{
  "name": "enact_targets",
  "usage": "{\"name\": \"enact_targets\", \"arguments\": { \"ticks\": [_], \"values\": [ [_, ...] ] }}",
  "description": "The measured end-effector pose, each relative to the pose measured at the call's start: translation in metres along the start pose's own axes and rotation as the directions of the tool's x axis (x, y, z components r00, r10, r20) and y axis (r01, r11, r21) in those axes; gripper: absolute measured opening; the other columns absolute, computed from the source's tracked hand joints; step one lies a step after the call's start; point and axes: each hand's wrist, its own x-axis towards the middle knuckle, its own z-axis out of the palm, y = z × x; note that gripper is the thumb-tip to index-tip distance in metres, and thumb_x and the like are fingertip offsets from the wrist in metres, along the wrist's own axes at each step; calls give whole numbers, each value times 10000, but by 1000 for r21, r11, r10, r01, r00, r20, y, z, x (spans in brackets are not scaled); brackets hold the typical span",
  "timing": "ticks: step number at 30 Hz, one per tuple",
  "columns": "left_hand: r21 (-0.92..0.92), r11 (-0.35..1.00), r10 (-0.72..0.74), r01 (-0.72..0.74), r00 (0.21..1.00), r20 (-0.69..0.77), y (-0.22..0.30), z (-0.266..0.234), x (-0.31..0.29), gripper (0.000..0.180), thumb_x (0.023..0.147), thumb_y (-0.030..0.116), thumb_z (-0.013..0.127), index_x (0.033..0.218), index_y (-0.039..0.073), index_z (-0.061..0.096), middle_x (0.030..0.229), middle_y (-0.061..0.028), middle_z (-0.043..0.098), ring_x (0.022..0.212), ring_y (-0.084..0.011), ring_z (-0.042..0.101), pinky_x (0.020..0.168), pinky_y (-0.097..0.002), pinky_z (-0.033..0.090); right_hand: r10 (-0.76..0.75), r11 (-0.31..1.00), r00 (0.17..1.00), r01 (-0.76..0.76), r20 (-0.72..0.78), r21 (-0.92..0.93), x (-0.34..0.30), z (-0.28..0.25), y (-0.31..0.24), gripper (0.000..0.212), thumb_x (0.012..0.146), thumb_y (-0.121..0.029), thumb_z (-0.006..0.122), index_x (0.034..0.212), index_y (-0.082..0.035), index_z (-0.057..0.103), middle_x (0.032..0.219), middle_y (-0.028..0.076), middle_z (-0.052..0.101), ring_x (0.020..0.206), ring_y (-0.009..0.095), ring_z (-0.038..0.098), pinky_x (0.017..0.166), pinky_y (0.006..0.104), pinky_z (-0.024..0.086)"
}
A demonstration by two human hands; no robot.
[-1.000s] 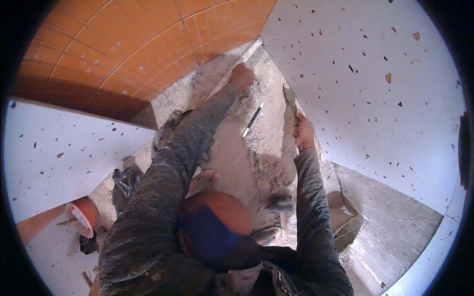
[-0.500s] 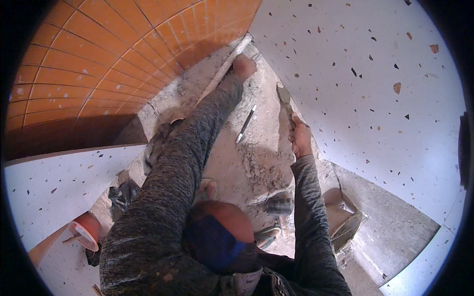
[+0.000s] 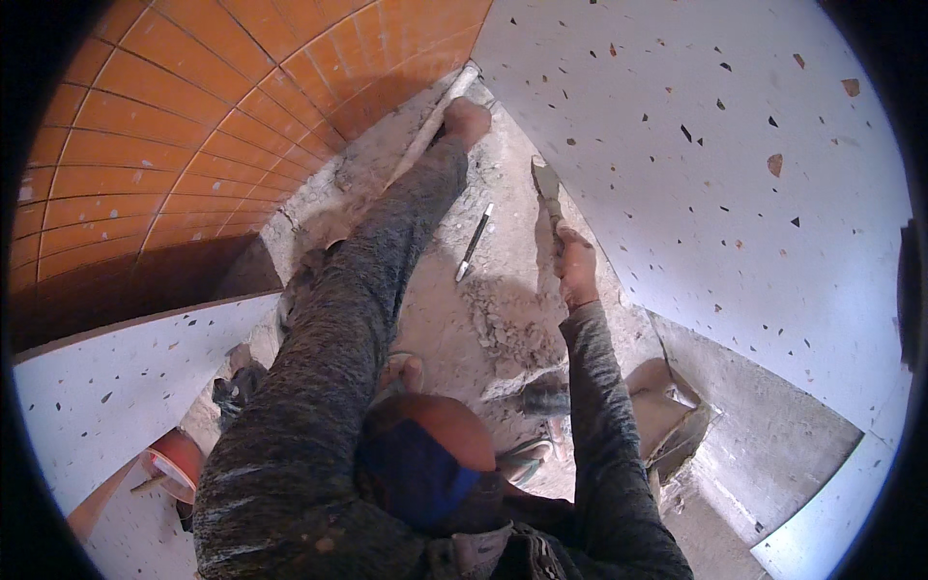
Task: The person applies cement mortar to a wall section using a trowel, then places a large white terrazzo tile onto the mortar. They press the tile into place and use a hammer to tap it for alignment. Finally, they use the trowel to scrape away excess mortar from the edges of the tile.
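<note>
At the far corner, my left hand (image 3: 468,121) is low over the rough cement floor, beside a whitish pipe-like length (image 3: 425,138) along the orange wall's foot. Its fingers are hidden behind its back, so whether they grip anything is unclear. My right hand (image 3: 577,269) is wrapped round the handle of a trowel (image 3: 546,181). The grey blade points away from me, just above the floor by the foot of the speckled white wall. Between my arms lies a black marker pen with white ends (image 3: 474,242).
Orange tiles (image 3: 193,145) cover the left wall; speckled white panels (image 3: 725,174) stand at right. Crumbled mortar (image 3: 507,324) and a dark cylindrical object (image 3: 547,397) lie near my feet. An orange bucket (image 3: 176,454) is lower left. A dusty brown container (image 3: 667,416) sits beyond my right forearm.
The view has shifted slightly. My right hand still holds the trowel, its blade now turned a little more upright in the picture. My left hand remains by the far corner.
</note>
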Motion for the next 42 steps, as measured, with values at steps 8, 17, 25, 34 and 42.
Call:
{"name": "enact_targets", "arguments": {
  "ticks": [8,17,25,34,42],
  "values": [
    [141,983,114,-121,992,59,-32,2,22,305,740,212,585,829,-67,671,941,-290,666,956,-415,650,865,-440,511,-215,936,974,226,70,-270,30,5,57,396,954,-367,581,1082,0,661,766,26,616,631,113,528,579,286,433],
    [245,946,201,-213,977,72,-46,0,32,317,752,233,628,835,-72,659,905,-246,683,924,-399,646,818,-442,506,-299,828,954,278,37,-486,21,24,57,493,957,-413,531,1109,47,620,848,158,653,771,234,600,710,371,470],
    [104,989,99,-108,991,84,-23,5,14,289,767,224,611,805,-52,687,730,-190,693,788,-341,687,746,-404,532,-149,982,989,147,-8,-119,-3,34,43,341,983,-347,541,963,-12,601,802,16,577,740,118,514,654,296,426],
    [203,942,252,-268,962,100,-8,1,-8,296,778,230,584,831,-48,669,801,-224,692,816,-375,681,788,-421,529,-237,946,964,257,122,-197,-1,33,42,384,993,-318,524,1182,11,583,1015,50,614,926,138,545,808,283,433],
    [28,995,100,-100,995,6,-3,8,-1,301,769,236,584,802,-51,669,905,-292,670,910,-426,665,813,-458,535,-310,931,947,320,82,-178,47,62,25,360,972,-324,553,1037,21,637,860,51,623,764,132,545,680,299,435]
  ]
}}
